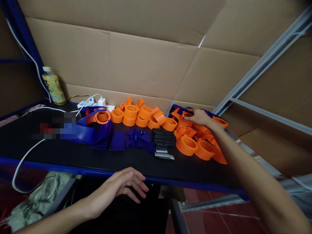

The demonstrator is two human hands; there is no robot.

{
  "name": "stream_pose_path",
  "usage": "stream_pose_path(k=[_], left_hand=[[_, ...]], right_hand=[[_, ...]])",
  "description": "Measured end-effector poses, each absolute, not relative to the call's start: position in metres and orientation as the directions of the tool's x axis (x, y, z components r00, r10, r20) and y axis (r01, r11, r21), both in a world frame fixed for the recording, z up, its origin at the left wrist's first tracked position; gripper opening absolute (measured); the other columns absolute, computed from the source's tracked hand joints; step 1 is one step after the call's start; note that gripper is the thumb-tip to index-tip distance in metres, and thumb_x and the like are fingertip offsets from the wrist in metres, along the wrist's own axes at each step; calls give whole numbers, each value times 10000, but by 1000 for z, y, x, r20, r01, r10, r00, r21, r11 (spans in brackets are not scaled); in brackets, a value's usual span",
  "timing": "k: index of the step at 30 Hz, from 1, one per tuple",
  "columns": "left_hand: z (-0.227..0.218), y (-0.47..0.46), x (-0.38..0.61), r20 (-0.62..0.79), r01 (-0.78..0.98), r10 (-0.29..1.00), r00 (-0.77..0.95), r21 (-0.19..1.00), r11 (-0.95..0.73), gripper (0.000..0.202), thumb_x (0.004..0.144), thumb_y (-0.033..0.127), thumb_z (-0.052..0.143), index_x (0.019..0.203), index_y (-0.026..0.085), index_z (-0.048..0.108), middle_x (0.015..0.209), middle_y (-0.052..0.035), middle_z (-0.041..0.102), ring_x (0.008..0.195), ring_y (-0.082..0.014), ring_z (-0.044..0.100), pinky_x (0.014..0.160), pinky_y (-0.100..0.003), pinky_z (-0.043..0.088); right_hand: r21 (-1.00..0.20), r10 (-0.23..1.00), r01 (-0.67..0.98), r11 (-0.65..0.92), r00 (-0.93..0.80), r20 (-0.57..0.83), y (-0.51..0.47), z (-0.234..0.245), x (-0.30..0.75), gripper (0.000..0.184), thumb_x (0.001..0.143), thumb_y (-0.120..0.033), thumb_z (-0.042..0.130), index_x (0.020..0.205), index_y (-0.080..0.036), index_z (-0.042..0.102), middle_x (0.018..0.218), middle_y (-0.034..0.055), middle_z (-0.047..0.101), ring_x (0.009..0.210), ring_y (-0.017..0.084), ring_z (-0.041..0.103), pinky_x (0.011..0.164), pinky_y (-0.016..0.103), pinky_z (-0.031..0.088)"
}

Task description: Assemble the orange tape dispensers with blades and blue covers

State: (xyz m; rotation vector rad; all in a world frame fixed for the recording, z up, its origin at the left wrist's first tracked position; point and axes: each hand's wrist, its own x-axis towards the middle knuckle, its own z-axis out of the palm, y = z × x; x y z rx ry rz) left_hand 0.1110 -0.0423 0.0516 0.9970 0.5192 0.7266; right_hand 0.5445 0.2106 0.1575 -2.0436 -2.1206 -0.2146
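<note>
My right hand (199,117) reaches to the back right of the black table, its fingers closed on an orange plastic ring part (183,121) in a pile of similar parts. Part of the grip is hidden by the hand itself. Over my lap, just in front of the table's edge, my left hand (130,184) hangs with loosely bent, parted fingers and nothing in it. More orange ring parts (131,112) stand in a row, some stacked. Nearer me lie black handle-like pieces (163,138), a silver blade-like piece (164,156) and dark blue plastic pieces (140,139).
A stack of blue flat pieces (103,136) lies left of centre. White power strips (84,104) with cables and a yellow-labelled bottle (54,86) stand at the back left. Cardboard panels (151,65) wall the back; a metal frame bar (263,63) slants on the right.
</note>
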Motion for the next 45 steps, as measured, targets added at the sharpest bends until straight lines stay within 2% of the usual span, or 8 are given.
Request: stream_pose_path(k=[5, 8, 16, 28, 31, 34, 38, 45], left_hand=[[51, -44, 111, -62, -288, 738, 672, 896, 338, 407, 1022, 421, 411, 1125, 122, 669, 1098, -190, 738, 1009, -301, 698, 867, -451, 532], [51, -45, 112, -68, -268, 724, 687, 901, 340, 400, 1018, 423, 424, 1117, 124, 671, 1087, -183, 739, 993, -291, 700, 861, -440, 533], [49, -45, 110, -87, -226, 694, 714, 910, 346, 379, 1015, 402, 445, 1125, 118, 670, 1098, -184, 731, 1008, -287, 695, 873, -432, 526], [49, -48, 112, -97, -203, 705, 702, 922, 329, 304, 996, 348, 494, 1094, 130, 682, 1085, -160, 727, 1012, -280, 694, 868, -416, 528], [49, -47, 112, -107, -193, 699, 707, 922, 335, 293, 993, 338, 501, 1106, 134, 678, 1081, -156, 728, 1015, -279, 694, 865, -414, 528], [49, -46, 112, -110, -187, 696, 709, 923, 337, 281, 991, 329, 506, 1102, 136, 677, 1075, -153, 729, 1009, -274, 694, 863, -411, 528], [50, -46, 112, -104, -188, 699, 708, 926, 328, 268, 987, 314, 511, 1102, 135, 675, 1065, -151, 730, 1000, -268, 694, 857, -407, 530], [50, -46, 111, -101, -190, 692, 715, 924, 331, 272, 983, 320, 516, 1116, 142, 673, 1071, -148, 729, 1014, -270, 687, 853, -402, 534]], right_hand=[[2, 966, 999, 54, -53, 255, 211, 150, 549, 643, 858, -489, 690, 1389, -143, 583, 1373, 156, 624, 1278, 362, 573, 1039, 428, 478], [13, 958, 997, 72, -72, 279, 210, 146, 552, 707, 828, -543, 665, 1408, -147, 582, 1378, 149, 628, 1290, 372, 572, 1031, 417, 484], [43, 931, 986, 160, -166, 326, 217, 140, 560, 735, 834, -555, 625, 1427, -126, 565, 1448, 176, 560, 1374, 382, 481, 1143, 484, 381], [6, 887, 967, 254, -235, 397, 208, 145, 528, 695, 854, -547, 585, 1418, -142, 566, 1461, 196, 532, 1353, 426, 454, 1109, 591, 351], [-46, 876, 933, 358, -319, 361, 203, 143, 497, 537, 899, -532, 542, 1301, -198, 664, 1353, 123, 643, 1263, 334, 559, 1092, 465, 407], [-122, 881, 900, 419, -370, 295, 203, 134, 467, 418, 875, -551, 591, 1082, -226, 755, 1091, 67, 762, 995, 259, 686, 898, 345, 515], [-206, 895, 891, 405, -340, 291, 206, 126, 441, 374, 796, -541, 690, 869, -178, 737, 805, 47, 750, 763, 213, 676, 700, 291, 498], [-265, 858, 865, 426, -293, 421, 182, 156, 437, 378, 833, -554, 638, 822, -178, 680, 767, 42, 709, 707, 190, 614, 655, 291, 447]])
